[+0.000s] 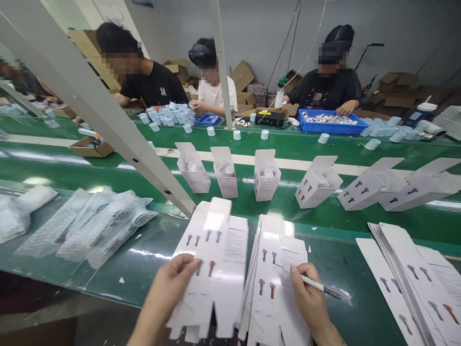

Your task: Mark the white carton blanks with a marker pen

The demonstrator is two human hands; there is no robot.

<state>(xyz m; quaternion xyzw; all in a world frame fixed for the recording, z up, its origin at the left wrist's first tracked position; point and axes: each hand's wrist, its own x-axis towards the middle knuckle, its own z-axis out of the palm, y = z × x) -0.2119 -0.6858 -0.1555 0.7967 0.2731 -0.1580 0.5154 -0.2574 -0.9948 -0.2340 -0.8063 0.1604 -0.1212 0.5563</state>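
Note:
My left hand [173, 283] rests on a flat, unfolded white carton [216, 259], fingers curled at its left edge near the printed product pictures. My right hand [308, 298] grips a white pen [324, 288], whose tip touches the top sheet of a stack of flat white cartons [277, 274] lying beside the first one. Both lie on the green bench in front of me.
Another fanned stack of flat cartons [414, 274] lies at right. Bubble-wrapped items [97, 226] lie at left. Opened white boxes [264, 180] stand along the green conveyor belt [108, 178]. A slanted white frame bar [108, 120] crosses at left. Three people sit opposite by a blue tray [331, 126].

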